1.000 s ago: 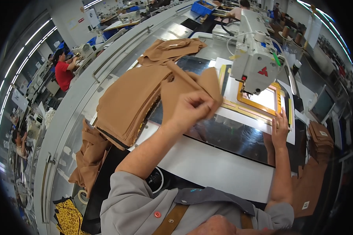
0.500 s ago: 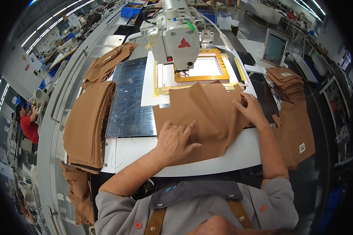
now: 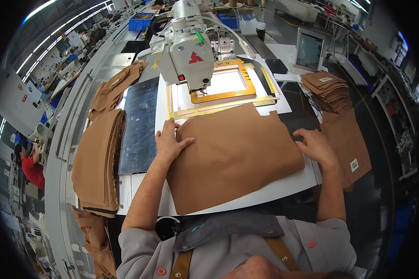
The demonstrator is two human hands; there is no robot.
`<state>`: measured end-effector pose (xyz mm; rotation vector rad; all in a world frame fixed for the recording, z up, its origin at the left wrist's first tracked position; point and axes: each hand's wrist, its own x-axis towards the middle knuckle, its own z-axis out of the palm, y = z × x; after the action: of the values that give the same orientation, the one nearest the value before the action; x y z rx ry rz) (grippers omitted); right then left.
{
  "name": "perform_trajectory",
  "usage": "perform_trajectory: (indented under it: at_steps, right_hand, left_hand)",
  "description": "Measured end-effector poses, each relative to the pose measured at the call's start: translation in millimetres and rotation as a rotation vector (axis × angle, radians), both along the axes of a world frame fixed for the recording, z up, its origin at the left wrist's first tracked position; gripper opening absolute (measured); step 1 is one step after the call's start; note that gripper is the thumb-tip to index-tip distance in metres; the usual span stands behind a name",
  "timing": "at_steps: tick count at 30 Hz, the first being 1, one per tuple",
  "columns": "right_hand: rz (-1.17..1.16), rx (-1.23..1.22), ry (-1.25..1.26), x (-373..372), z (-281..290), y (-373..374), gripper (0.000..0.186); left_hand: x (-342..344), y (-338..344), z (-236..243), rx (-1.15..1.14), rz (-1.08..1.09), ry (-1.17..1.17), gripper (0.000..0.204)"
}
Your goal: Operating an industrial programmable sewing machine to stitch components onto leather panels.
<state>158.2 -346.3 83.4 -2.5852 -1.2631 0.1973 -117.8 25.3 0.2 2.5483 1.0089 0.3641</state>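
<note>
A flat brown fabric panel (image 3: 233,160) lies on the white work surface in front of me, smooth, with a notch along its far edge. At the panel's far left corner rests my left hand (image 3: 169,143), open, its thumb stretched over the cloth and its fingers by the edge. Off the panel's right side, my right hand (image 3: 315,146) hovers with slightly bent fingers apart and nothing in them. Just beyond the panel stands a white sewing machine head (image 3: 186,58), over a yellow-orange frame (image 3: 223,98) on a white sheet.
To the left, a thick stack of brown panels (image 3: 95,160) stands beside a shiny metal plate (image 3: 138,125), with crumpled brown cloth (image 3: 114,88) behind it. On the right are folded brown pieces (image 3: 325,90), a hanging labelled piece (image 3: 347,144) and a screen (image 3: 308,49).
The panel has been turned and spread flat from its creased state. My left hand moved away to its far left corner; my right hand let go of its edge and moved rightward.
</note>
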Motion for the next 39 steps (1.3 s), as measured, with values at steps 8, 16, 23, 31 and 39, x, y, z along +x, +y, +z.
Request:
perform_trajectory:
  at_steps: [8, 16, 23, 31, 39]
  right_hand:
    - [0.148, 0.371, -0.025, 2, -25, 69, 0.04]
    - [0.223, 0.248, -0.042, 41, -65, 139, 0.041]
    - [0.133, 0.433, 0.607, 66, -68, 145, 0.029]
    - [-0.009, 0.301, 0.055, 93, -60, 166, 0.025]
    - [-0.019, 0.268, 0.123, 139, -60, 218, 0.026]
  left_hand:
    - [17, -1, -7, -0.316, -0.011, -0.459, 0.03]
    - [14, -8, 15, -0.509, -0.091, -0.758, 0.02]
    - [28, 24, 16, -0.513, 0.039, -0.586, 0.012]
    - [87, 55, 11, -0.041, 0.04, -0.174, 0.019]
    - [110, 97, -9, 0.037, 0.086, -0.242, 0.022]
